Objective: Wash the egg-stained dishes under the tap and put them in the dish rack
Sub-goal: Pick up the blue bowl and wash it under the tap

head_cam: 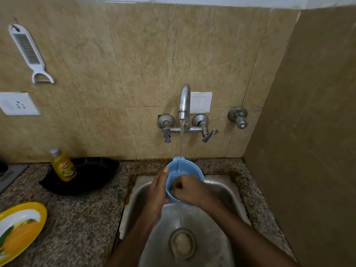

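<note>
A light blue bowl [184,168] is tilted over the steel sink [221,185], right under the running tap [184,101]. My left hand [157,191] grips the bowl's left side, thumb up along the rim. My right hand [189,191] reaches inside the bowl with curled fingers; what they press on is hidden. Water falls into the bowl and spills from its lower edge toward the drain [182,243]. A yellow-rimmed plate [19,228] lies on the counter at the far left.
A black dish rack tray [92,176] sits on the granite counter left of the sink, with a yellow dish-soap bottle [63,165] at its edge. A white peeler [28,53] hangs on the tiled wall. A side wall stands close on the right.
</note>
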